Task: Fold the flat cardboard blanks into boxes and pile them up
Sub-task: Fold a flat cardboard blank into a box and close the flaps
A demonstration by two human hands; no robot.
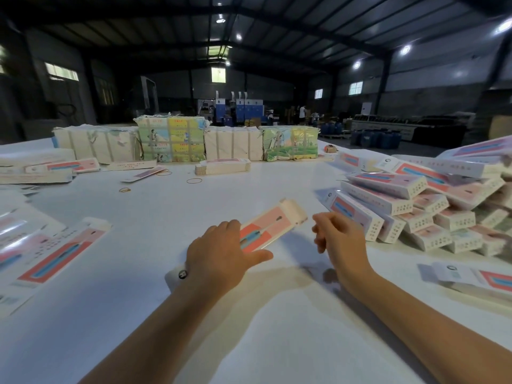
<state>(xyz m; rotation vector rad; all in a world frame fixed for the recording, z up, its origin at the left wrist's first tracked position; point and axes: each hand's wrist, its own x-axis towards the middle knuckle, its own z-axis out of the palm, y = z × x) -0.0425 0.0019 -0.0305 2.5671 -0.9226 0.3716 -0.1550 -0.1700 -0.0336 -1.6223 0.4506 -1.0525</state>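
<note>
The left hand [221, 253] covers the near part of the box [273, 227]. Flat blanks [41, 259] at the desk's left edge are blurred and cut off. Print on the far bundles [171, 139] is unreadable.

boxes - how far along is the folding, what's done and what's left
Done: a large pile of folded boxes on the right. In hand: the left hand holds one box, its far flap unclosed; the right hand is empty beside it. Left: loose flat blanks at left and bundled stacks behind.

White table [249, 342]; the held box [270, 227] is pink, coral and blue, as are the piled boxes [415, 206]; yellow-green illustrated bundles [173, 139] behind.
</note>
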